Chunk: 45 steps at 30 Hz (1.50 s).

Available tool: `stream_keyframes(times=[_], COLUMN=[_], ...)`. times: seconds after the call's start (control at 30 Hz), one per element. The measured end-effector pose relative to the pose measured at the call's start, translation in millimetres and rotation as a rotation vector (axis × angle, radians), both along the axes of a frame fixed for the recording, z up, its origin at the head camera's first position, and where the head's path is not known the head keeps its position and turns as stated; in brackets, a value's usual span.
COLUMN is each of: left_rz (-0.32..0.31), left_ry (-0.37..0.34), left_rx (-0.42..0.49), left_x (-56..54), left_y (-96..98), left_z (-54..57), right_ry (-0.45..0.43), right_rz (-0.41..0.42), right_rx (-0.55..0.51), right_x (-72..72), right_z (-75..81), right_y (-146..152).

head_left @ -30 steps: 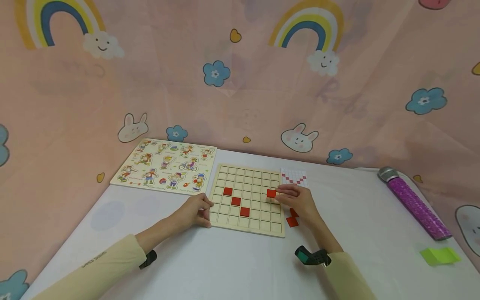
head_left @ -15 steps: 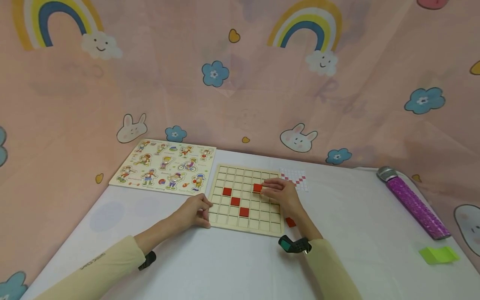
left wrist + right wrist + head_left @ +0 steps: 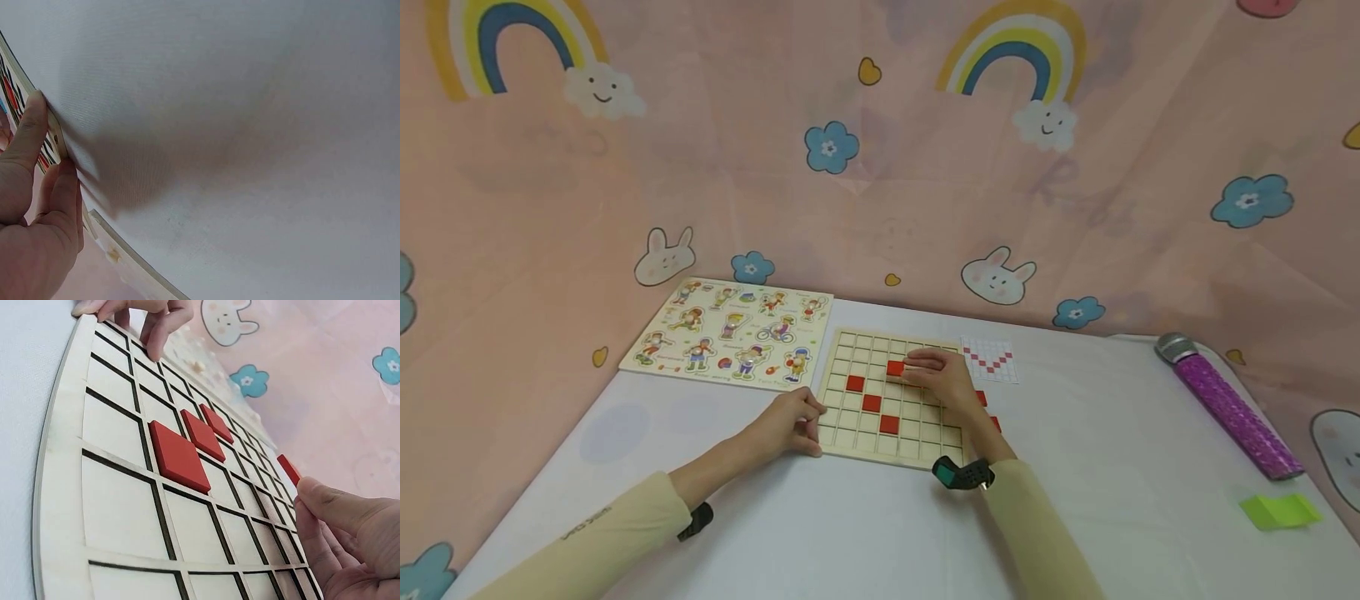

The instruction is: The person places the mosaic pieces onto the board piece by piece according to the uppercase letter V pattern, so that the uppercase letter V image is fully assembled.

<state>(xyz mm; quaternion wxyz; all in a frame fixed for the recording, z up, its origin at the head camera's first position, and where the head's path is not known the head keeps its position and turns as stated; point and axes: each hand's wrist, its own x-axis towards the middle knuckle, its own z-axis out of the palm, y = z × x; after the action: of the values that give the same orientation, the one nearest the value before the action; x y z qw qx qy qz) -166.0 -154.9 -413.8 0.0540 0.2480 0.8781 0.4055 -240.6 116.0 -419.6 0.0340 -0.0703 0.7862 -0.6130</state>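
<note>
A pale wooden grid board [image 3: 929,432] lies on the white table. Three red square tiles [image 3: 178,456] sit in its cells in a diagonal row. My right hand [image 3: 943,383] pinches another red tile [image 3: 287,469] between thumb and fingers, held over the upper middle of the grid. At the board's left edge, my left hand [image 3: 786,423] grips it near the front corner. Thumb [image 3: 34,119] and fingers meet the board's rim in the left wrist view. Partly hidden behind the right wrist, loose red tiles [image 3: 981,398] lie by the board's right side.
A pattern card [image 3: 988,358] with red squares in a V lies behind the right hand. To the back left is a puzzle board [image 3: 715,337] with cartoon figures. A purple glitter microphone [image 3: 1236,408] and a green sticky note [image 3: 1279,512] are at the right.
My right hand has carried the red tile leftward and slightly away across the grid. The pattern card and loose tiles show more now. My left hand stays at the board's edge.
</note>
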Motion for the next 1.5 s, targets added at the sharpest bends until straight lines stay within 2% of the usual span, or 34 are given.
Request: stream_keyframes(times=[0.1,0.3,0.73,1.03,1.27,1.5], left_rz=[0.012,0.017,0.015,-0.002,-0.015,-0.018], left_ry=[-0.034,-0.056,-0.037,-0.022,-0.005,0.000], left_rx=[-0.005,-0.013,-0.025,-0.038,-0.042,-0.044], left_x=[-0.8,-0.8,-1.4,-1.7,-3.9,-4.0], left_y=[0.1,-0.8,-3.8,-3.0,-3.1,-2.5], left_z=[0.1,1.8,3.7,3.2,-0.7,-1.8], right_ry=[0.003,-0.007,0.001,0.041,0.025,0.037], right_rz=[0.012,0.024,0.034,-0.019,-0.019,-0.009], right_rx=[-0.001,-0.027,-0.019,0.050,0.062,0.125], right_x=[-3.0,-6.7,-7.7,-7.1,-10.8,-12.3], right_z=[-1.2,-3.5,0.4,0.8,-0.6,0.8], right_y=[-6,-20,-53,-67,-76,-81])
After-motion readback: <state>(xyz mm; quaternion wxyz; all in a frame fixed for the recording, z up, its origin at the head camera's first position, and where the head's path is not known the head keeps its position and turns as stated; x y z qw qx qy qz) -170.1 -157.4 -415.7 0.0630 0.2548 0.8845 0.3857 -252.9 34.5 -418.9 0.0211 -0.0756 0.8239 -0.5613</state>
